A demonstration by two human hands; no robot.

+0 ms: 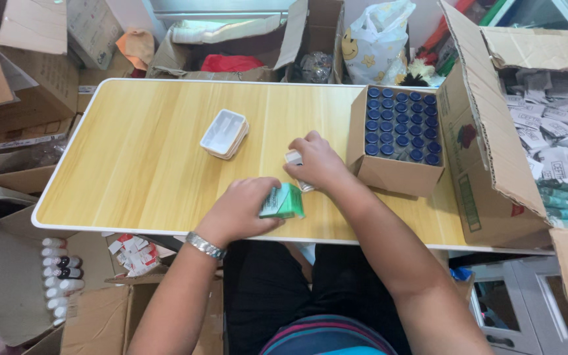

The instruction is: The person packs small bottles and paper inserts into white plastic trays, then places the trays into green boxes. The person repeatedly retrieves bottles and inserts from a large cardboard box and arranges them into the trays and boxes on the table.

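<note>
Left hand (241, 210) closed around green carton (284, 202) — right hand (317, 161) gripping small white item (293, 157).

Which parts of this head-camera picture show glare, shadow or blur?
Head view: even, soft light; mild sheen on the wooden table; short shadows under the left hand and right hand; green box sharp; straight edges bend towards the corners.

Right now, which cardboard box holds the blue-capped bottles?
The small open box on the table, beside the right hand; the bigger box holds white leaflets.
</note>
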